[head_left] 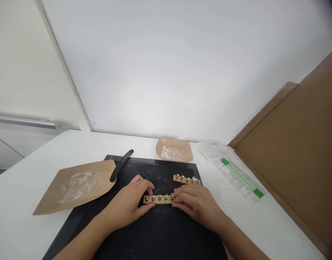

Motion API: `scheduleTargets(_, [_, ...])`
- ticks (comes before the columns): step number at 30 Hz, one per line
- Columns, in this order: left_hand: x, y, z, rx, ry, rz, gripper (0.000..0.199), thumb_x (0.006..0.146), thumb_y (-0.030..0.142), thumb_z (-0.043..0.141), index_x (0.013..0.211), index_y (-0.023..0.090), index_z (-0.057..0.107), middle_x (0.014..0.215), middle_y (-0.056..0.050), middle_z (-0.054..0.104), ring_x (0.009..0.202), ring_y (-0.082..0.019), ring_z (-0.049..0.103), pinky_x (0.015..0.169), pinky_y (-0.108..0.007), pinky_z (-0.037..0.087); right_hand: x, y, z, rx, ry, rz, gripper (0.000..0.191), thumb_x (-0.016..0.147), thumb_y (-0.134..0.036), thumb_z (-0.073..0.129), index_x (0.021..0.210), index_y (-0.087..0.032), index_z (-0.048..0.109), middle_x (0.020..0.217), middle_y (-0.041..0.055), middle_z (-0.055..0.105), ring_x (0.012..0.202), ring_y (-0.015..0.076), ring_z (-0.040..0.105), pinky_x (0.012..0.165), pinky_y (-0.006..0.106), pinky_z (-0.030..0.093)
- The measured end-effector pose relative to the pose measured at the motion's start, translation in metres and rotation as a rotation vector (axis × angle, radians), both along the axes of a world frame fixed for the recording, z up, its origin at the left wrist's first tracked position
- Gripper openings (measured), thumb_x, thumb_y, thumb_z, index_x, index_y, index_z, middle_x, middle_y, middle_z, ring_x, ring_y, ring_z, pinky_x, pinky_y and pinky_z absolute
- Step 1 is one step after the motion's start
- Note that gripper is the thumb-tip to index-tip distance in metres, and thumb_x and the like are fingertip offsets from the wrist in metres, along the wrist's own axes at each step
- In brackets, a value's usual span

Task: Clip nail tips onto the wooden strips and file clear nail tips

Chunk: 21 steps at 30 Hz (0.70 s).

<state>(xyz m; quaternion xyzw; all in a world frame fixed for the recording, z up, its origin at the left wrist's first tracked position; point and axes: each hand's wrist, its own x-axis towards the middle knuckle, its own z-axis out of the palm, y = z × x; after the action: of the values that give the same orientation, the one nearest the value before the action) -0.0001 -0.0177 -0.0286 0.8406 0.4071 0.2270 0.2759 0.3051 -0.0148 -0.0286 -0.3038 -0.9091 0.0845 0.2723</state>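
Note:
A narrow wooden strip [162,199] with a row of several metal studs, each with a small white piece, lies on the black mat [160,231]. My left hand [130,202] grips its left end between thumb and fingers. At the right end, my right hand [195,204] has its fingers closed around the strip. Just behind my right hand rests a second wooden strip [184,179], also with several studs and white pieces; its lower right part is close to my knuckles.
On the left, a paper tray [51,191] holds clear plastic pieces, with a black curved strip [122,165] beside it. Another paper tray [184,151] at the back holds small white pieces. To the right are a clear container [213,151], a green-labelled plastic sheet [241,178] and brown cardboard [290,144].

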Motion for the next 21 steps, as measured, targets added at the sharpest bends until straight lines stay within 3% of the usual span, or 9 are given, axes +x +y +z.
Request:
scheduleTargets(5, [-0.0006,-0.0013,0.0008,-0.005,0.005,-0.004,0.026,0.097,0.022,0.072,0.118,0.024,0.058,0.111,-0.005,0.069,0.108,-0.027,0.059,0.092,-0.04,0.053,0.002,0.0027,-0.0014,-0.009,0.006,-0.057,0.01,0.102,-0.034,0.073,0.102,-0.025,0.072,0.103,0.0023,0.082,0.101,0.021,0.079,0.09,0.032,0.062])
scheduleTargets(10, [-0.001,-0.0011,0.0002,-0.007,0.004,-0.004,0.023,0.098,0.024,0.071,0.117,0.024,0.059,0.111,-0.005,0.069,0.109,-0.027,0.058,0.091,-0.039,0.053,0.001,0.0024,-0.003,0.008,-0.002,-0.074,0.02,0.103,-0.038,0.071,0.119,-0.026,0.073,0.103,0.0035,0.082,0.091,0.0203,0.079,0.081,0.031,0.062])
scheduleTargets(21, [0.0001,-0.0008,-0.0014,-0.011,0.002,0.003,0.022,0.098,0.024,0.072,0.116,0.024,0.059,0.11,-0.004,0.069,0.109,-0.026,0.058,0.091,-0.039,0.052,-0.0026,0.0026,-0.0057,-0.017,0.023,-0.058,0.011,0.106,-0.032,0.067,0.109,-0.027,0.077,0.099,0.0023,0.081,0.09,0.0182,0.079,0.08,0.028,0.062])
